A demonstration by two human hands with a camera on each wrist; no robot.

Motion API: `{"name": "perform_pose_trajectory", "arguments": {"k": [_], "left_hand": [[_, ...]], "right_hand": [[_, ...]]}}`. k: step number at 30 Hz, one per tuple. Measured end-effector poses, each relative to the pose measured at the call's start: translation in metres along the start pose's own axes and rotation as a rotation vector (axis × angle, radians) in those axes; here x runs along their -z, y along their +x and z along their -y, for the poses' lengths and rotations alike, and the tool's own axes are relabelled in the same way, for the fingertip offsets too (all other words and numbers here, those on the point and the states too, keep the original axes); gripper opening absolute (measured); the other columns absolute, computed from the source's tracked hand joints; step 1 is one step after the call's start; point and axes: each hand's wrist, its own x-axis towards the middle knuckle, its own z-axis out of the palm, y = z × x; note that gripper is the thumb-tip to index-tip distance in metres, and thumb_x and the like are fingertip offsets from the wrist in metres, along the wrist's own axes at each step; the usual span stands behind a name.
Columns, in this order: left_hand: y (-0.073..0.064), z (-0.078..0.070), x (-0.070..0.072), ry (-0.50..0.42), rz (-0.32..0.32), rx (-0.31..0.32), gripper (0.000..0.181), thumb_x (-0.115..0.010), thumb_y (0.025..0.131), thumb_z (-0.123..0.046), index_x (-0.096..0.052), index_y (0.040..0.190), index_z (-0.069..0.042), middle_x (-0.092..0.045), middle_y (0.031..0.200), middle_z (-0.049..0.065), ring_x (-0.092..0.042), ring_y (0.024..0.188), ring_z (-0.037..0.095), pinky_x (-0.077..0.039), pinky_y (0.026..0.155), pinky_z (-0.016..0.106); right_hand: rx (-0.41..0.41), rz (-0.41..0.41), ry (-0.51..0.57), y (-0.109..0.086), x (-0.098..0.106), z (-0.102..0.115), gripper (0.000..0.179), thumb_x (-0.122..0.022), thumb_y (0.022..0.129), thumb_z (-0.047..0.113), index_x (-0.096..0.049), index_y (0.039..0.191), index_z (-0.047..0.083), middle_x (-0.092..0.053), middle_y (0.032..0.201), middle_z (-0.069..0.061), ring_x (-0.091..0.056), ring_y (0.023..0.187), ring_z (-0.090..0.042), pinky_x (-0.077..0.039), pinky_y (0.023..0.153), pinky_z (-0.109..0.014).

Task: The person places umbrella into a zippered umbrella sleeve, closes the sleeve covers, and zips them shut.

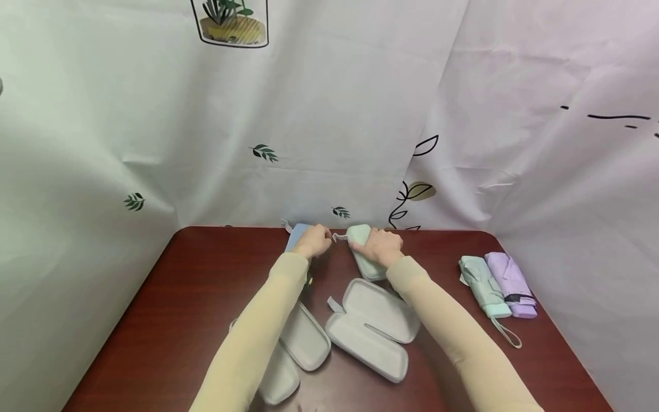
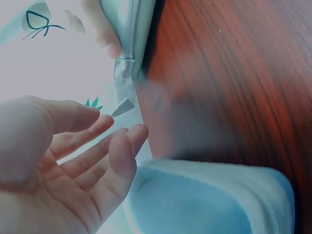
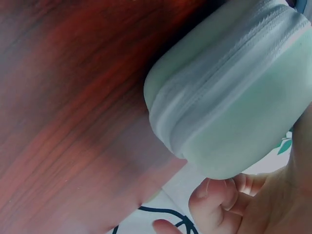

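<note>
My right hand [image 1: 382, 246] grips a mint-green zippered hard case [image 1: 366, 264] near the table's back edge, thumb on one side and fingers on the other. The right wrist view shows its closed zipper band [image 3: 219, 85]. A short grey pull strap [image 2: 123, 80] sticks out from the case's end. Beside that strap, my left hand [image 2: 73, 161] hovers with its fingers loosely bent, thumb and fingertips apart around nothing, close to the strap's tip. A blue case [image 1: 297, 233] lies just left of the left hand, partly hidden by it.
A pale grey-lined case [image 1: 373, 329] lies open at front centre. Another open case [image 1: 306, 337] is partly covered by the left forearm. A folded green umbrella [image 1: 483, 283] and a purple one [image 1: 507, 274] lie at the right. A patterned curtain [image 1: 329, 114] hangs behind the table.
</note>
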Motion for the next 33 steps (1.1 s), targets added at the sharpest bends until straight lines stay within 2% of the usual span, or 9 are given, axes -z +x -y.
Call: {"name": "perform_pose_trajectory", "arguments": {"k": [5,11,18,20,23,26,29,33], "left_hand": [[-0.005,0.003,0.009,-0.022,0.009,-0.028,0.027,-0.051,0.098,-0.012,-0.065,0.118,0.000,-0.066,0.095,0.012,-0.059,0.056,0.019,-0.049,0.061,0.033],[-0.013,0.007,0.022,-0.011,0.012,-0.062,0.028,-0.050,0.099,-0.013,-0.066,0.119,-0.001,-0.067,0.101,0.012,-0.060,0.066,0.019,-0.050,0.064,0.033],[-0.033,0.010,0.046,-0.060,0.061,-0.066,0.031,-0.049,0.101,-0.017,-0.063,0.124,-0.003,-0.065,0.111,0.013,-0.062,0.076,0.020,-0.051,0.068,0.035],[-0.040,0.011,0.056,-0.067,0.066,-0.065,0.031,-0.049,0.102,-0.019,-0.063,0.126,-0.004,-0.064,0.112,0.013,-0.063,0.074,0.020,-0.051,0.067,0.034],[-0.051,0.014,0.070,-0.081,0.076,-0.077,0.032,-0.050,0.102,-0.021,-0.062,0.127,-0.004,-0.066,0.107,0.014,-0.062,0.068,0.019,-0.051,0.065,0.033],[-0.063,0.018,0.081,-0.098,0.079,-0.095,0.032,-0.050,0.102,-0.022,-0.062,0.126,-0.004,-0.067,0.102,0.015,-0.062,0.068,0.022,-0.050,0.063,0.032],[-0.078,0.025,0.089,-0.102,0.062,-0.104,0.030,-0.051,0.101,-0.024,-0.063,0.123,-0.007,-0.065,0.094,0.012,-0.060,0.065,0.021,-0.049,0.062,0.032],[-0.099,0.037,0.097,-0.134,0.033,-0.077,0.029,-0.053,0.101,-0.026,-0.064,0.122,-0.009,-0.064,0.089,0.006,-0.060,0.069,0.019,-0.051,0.062,0.033]], "right_hand": [[0.001,-0.002,0.012,0.000,0.000,-0.001,0.091,-0.042,0.082,0.079,-0.054,0.126,0.000,-0.063,0.109,-0.019,-0.063,0.088,-0.033,-0.047,0.063,-0.046],[0.013,0.067,0.074,-0.006,0.008,-0.012,0.086,-0.035,0.089,0.075,-0.052,0.132,0.003,-0.062,0.116,-0.020,-0.062,0.099,-0.037,-0.047,0.074,-0.050],[0.025,0.102,0.204,-0.022,0.022,-0.035,0.073,-0.035,0.096,0.064,-0.053,0.137,0.006,-0.059,0.127,-0.022,-0.057,0.111,-0.041,-0.044,0.083,-0.057],[0.035,0.097,0.234,-0.027,0.025,-0.041,0.067,-0.037,0.096,0.061,-0.056,0.131,0.007,-0.060,0.123,-0.021,-0.058,0.107,-0.041,-0.044,0.081,-0.057],[0.047,0.083,0.261,-0.037,0.031,-0.051,0.055,-0.042,0.096,0.059,-0.063,0.109,0.009,-0.064,0.103,-0.017,-0.061,0.092,-0.037,-0.045,0.071,-0.053],[0.057,0.074,0.289,-0.048,0.038,-0.060,0.045,-0.047,0.095,0.055,-0.058,0.091,0.011,-0.061,0.085,-0.010,-0.058,0.078,-0.031,-0.043,0.064,-0.047],[0.068,0.075,0.322,-0.060,0.045,-0.069,0.040,-0.051,0.095,0.051,-0.058,0.093,0.012,-0.060,0.083,-0.007,-0.057,0.076,-0.028,-0.042,0.063,-0.046],[0.068,0.069,0.350,-0.074,0.052,-0.079,0.039,-0.054,0.094,0.050,-0.060,0.098,0.012,-0.062,0.086,-0.006,-0.059,0.080,-0.028,-0.043,0.065,-0.048]]}}
